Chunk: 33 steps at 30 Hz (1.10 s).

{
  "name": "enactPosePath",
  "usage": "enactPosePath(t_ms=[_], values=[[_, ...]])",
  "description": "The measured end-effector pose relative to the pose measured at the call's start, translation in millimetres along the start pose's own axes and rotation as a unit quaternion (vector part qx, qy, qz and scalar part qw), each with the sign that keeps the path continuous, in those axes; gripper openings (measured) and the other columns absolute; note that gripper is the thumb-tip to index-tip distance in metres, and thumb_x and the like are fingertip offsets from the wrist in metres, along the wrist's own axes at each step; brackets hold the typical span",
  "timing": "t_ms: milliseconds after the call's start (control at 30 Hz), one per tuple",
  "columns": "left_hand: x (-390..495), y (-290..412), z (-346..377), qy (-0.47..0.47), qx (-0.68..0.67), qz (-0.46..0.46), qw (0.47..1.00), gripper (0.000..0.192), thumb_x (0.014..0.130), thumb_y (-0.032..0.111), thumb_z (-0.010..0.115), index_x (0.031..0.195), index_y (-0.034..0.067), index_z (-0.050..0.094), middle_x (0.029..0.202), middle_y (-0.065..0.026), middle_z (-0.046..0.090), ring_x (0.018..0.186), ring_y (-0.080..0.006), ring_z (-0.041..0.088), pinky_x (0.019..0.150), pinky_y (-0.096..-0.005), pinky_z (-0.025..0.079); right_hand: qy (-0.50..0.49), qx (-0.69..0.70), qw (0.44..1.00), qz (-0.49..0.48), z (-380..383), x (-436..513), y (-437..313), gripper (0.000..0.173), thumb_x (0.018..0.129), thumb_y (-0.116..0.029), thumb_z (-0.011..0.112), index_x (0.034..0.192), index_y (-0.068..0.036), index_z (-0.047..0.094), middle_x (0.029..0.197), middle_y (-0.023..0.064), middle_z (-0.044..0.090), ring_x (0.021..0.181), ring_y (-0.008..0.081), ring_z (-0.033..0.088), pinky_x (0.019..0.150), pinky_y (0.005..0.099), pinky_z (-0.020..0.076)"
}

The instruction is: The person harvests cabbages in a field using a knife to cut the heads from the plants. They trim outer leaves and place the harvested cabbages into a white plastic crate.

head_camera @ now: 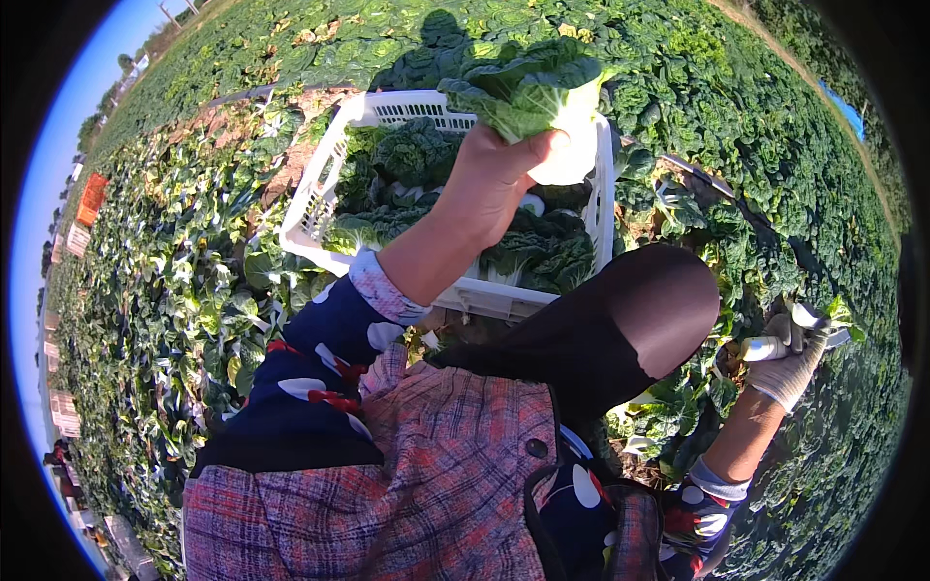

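My bare left hand (501, 174) grips a head of Chinese cabbage (538, 102), its white base to the right and green leaves to the upper left, over a white plastic crate (494, 299). Inside the crate lie several more cabbage heads (418, 152), partly hidden by my forearm. Far to the right, my gloved right hand (792, 348) is closed around the pale handle of a tool (763, 348), apparently a knife; a bit of its metal blade shows beyond the fingers. A loose leaf piece (839, 312) sits at that hand.
Rows of growing cabbages (726, 94) fill the right and far side. Cut leaves (182, 290) litter the ground at left. My bent knee (661, 312) stands close to the crate's near right corner. An orange crate (91, 198) and pale crates (65, 414) stand far left.
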<state>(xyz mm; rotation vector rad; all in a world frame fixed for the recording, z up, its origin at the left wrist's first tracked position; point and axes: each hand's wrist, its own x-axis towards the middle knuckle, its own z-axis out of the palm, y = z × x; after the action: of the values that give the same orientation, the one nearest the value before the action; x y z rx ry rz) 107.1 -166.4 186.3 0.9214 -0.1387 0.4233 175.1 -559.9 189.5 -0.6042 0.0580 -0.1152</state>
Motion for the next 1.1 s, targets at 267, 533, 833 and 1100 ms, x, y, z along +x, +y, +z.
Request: enactPosePath(t_ms=[267,533,833,1100], values=[[-51.7,146.3,-261.0,0.193,0.788,-0.155,0.564,0.068,0.066,0.03,0.088,0.119,-0.001,0.06,0.101,-0.0183,0.071,0.096,-0.0326,0.069,0.086,-0.0399,0.054,0.368,-0.243,0.893,0.084,-240.3,23.5,-19.7,0.04,0.091,-0.049,0.064,0.074,-0.015,0.053,0.057,-0.0042,0.042,0.05,0.0117,0.041,0.051,0.0317,0.0431],[-59.1,113.8,-392.4,-0.017,0.804,-0.451,0.387,0.054,0.074,0.023,0.083,0.12,0.002,0.063,0.105,-0.019,0.07,0.094,-0.0339,0.07,0.08,-0.0402,0.056,0.484,-0.285,0.825,0.058,-299.8,-5.4,-36.8,0.042,0.09,-0.055,0.063,0.072,-0.019,0.049,0.054,-0.0071,0.035,0.04,0.0089,0.032,0.033,0.0258,0.0237],[-58.8,72.8,-397.8,-0.151,0.722,-0.586,0.334,0.037,0.083,0.021,0.072,0.11,-0.003,0.065,0.099,-0.0187,0.07,0.082,-0.0272,0.072,0.064,-0.0352,0.058,0.497,-0.347,0.788,0.106,-260.4,-56.9,-20.6,0.042,0.094,-0.053,0.057,0.071,-0.019,0.049,0.055,-0.0065,0.034,0.041,0.0089,0.034,0.03,0.024,0.0259],[-43.0,77.9,-340.2,-0.079,0.72,-0.607,0.328,0.04,0.088,0.037,0.071,0.101,-0.001,0.07,0.09,-0.0165,0.072,0.074,-0.0271,0.072,0.064,-0.0362,0.057,0.447,-0.448,0.739,0.232,-267.9,-71.1,9.8,0.029,0.095,-0.042,0.061,0.084,-0.015,0.055,0.053,-0.0034,0.041,0.039,0.0096,0.036,0.034,0.0254,0.0281]])
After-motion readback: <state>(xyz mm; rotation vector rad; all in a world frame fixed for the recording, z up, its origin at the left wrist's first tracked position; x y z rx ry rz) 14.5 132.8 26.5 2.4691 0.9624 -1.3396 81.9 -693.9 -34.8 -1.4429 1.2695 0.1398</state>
